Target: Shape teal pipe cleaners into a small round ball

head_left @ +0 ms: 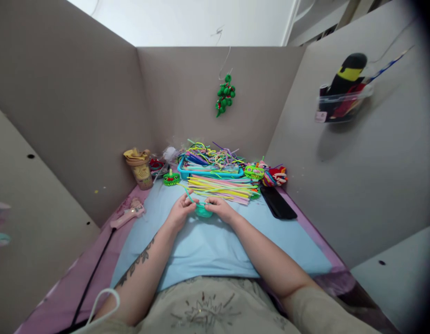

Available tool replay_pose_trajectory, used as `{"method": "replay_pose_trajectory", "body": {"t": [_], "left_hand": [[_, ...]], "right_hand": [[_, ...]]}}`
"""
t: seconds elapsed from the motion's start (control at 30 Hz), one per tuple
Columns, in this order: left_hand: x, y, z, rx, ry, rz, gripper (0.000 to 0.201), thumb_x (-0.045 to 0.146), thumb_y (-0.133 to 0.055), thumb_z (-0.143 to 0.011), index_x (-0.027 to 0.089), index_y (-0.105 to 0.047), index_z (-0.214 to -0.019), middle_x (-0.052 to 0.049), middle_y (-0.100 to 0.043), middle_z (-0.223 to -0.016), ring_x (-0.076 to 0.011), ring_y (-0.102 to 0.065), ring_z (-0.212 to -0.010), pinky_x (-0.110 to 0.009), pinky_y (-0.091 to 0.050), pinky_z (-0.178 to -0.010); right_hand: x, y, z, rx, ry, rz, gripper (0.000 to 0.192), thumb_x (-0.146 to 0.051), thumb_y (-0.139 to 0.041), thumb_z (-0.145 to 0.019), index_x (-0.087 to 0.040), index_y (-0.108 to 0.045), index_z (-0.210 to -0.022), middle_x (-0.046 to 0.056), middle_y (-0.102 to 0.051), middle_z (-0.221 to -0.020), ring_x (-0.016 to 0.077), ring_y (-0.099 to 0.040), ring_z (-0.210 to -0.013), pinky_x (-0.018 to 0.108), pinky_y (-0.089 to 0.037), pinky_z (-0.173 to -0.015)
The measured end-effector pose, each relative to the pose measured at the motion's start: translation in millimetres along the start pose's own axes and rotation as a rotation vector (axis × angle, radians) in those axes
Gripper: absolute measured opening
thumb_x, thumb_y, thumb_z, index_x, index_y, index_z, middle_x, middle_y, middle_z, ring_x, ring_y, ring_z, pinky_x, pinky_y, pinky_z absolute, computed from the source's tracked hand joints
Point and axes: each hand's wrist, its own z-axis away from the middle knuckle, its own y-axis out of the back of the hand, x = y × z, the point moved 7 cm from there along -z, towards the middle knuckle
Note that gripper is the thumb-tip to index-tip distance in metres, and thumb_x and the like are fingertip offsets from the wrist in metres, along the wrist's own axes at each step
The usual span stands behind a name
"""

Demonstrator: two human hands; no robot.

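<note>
Between my two hands is a small turquoise piece made of bent pipe cleaners [203, 211], held just above the blue cloth. My left hand [182, 208] pinches its left side, with one loose turquoise stem sticking up past the fingers. On the other side, my right hand [220, 208] grips the piece between thumb and fingers. Right behind the hands lies a spread of straight yellow, pink and pale pipe cleaners [222, 188]. A green pipe-cleaner figure with eyes [171, 178] sits beyond my left hand.
A blue tray [211, 175] heaped with pipe cleaners stands at the back. To the left are a pink glue gun [129, 215] with a black cord and a cup [140, 171]. A black phone [278, 203] lies right. A clear bin [343, 104] hangs on the right wall.
</note>
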Motion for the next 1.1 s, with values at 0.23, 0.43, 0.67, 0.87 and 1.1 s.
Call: {"method": "replay_pose_trajectory", "body": {"t": [0.23, 0.43, 0.67, 0.87, 1.1], "left_hand": [[11, 7.5, 2, 0.184, -0.158, -0.198, 0.038, 0.03, -0.079, -0.055, 0.012, -0.065, -0.085, -0.006, -0.069, -0.075, -0.0163, -0.062, -0.071, -0.027, -0.046, -0.07], [17, 8.3, 5, 0.241, -0.254, -0.311, 0.032, 0.031, -0.077, -0.057, 0.014, -0.062, -0.079, -0.001, -0.064, -0.064, -0.0125, -0.058, -0.059, -0.022, -0.041, -0.058], [3, 15.1, 1, 0.314, -0.19, -0.19, 0.039, 0.029, -0.079, -0.053, 0.015, -0.056, -0.081, 0.005, -0.058, -0.053, -0.0092, -0.053, -0.05, -0.02, -0.038, -0.054], [-10, 17.9, -4, 0.302, -0.089, -0.074, 0.043, 0.028, -0.081, -0.047, 0.014, -0.055, -0.078, 0.007, -0.054, -0.05, -0.0072, -0.051, -0.048, -0.02, -0.038, -0.055], [-11, 7.8, -5, 0.089, 0.006, -0.072, 0.034, 0.029, -0.079, -0.055, 0.012, -0.06, -0.078, -0.003, -0.065, -0.076, -0.0114, -0.058, -0.068, -0.022, -0.043, -0.065]], "right_hand": [[1, -4, -1, -0.031, 0.012, -0.096, 0.036, -0.05, -0.067, -0.065, -0.016, -0.055, -0.071, -0.003, -0.052, -0.061, 0.0095, -0.045, -0.057, 0.022, -0.035, -0.057], [-3, -6, -1, 0.008, 0.054, 0.098, 0.027, -0.042, -0.064, -0.068, -0.016, -0.055, -0.07, -0.004, -0.051, -0.06, 0.0092, -0.043, -0.056, 0.021, -0.034, -0.055], [-16, -6, -1, 0.151, 0.114, 0.181, 0.011, -0.027, -0.054, -0.066, -0.017, -0.05, -0.062, -0.004, -0.047, -0.059, 0.009, -0.041, -0.056, 0.021, -0.033, -0.055], [-17, -5, -1, 0.192, 0.12, 0.217, 0.007, -0.023, -0.053, -0.063, -0.017, -0.05, -0.06, -0.004, -0.046, -0.058, 0.0091, -0.04, -0.056, 0.021, -0.032, -0.054], [-6, -3, -1, 0.037, 0.028, 0.041, 0.014, -0.03, -0.06, -0.066, -0.016, -0.054, -0.065, -0.005, -0.048, -0.056, 0.0082, -0.041, -0.052, 0.021, -0.032, -0.052]]}}
